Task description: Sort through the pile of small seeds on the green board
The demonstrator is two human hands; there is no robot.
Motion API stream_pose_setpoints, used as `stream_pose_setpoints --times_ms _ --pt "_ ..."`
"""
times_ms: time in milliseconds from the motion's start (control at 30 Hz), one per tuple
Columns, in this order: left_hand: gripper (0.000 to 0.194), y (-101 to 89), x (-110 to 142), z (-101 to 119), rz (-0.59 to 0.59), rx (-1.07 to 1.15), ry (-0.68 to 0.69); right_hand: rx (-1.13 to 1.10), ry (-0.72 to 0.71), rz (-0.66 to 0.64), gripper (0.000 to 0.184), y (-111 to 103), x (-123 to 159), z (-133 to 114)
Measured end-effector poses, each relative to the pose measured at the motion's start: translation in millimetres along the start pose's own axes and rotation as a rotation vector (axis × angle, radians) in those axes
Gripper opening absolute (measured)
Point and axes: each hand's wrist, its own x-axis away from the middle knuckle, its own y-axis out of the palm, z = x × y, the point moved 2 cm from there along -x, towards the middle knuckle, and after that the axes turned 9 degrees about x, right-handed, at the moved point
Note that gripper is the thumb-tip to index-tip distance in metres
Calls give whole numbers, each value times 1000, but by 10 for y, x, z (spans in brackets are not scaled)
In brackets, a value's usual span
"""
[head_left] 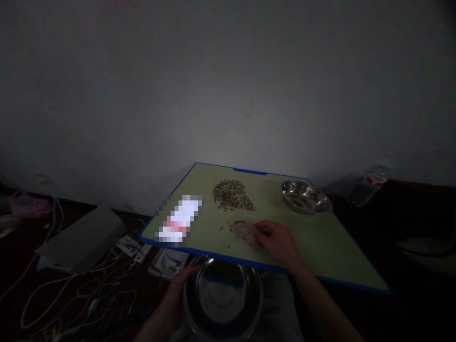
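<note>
My right hand (274,240) is closed, its thumb and fingers pinching a pale pinkish, see-through curved piece (244,232) that rests on the light green tabletop (302,251). What kind of thing the piece is, I cannot tell in this dim light. A few small dark bits lie around its edge. Beyond it spreads a pile of small mixed dark and pale grains or seeds (231,194). Below the table's near edge, my left hand (180,289) grips the left rim of a shiny metal bowl (223,294) over my lap.
A second metal bowl (306,197) stands at the table's right. A blurred-out bright screen (180,221) lies at its left. On the floor are tangled white cables (94,304), a grey box (83,240) and a plastic bottle (370,185). A wall (228,95) rises behind.
</note>
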Motion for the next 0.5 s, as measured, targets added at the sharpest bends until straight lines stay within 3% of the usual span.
stream_pose_setpoints --times_ms 300,500 --pt "17 -117 -102 40 -46 36 -17 4 -89 -46 20 16 -101 -130" --pt "12 -84 -67 85 30 32 4 25 -108 -118 21 18 -112 -215"
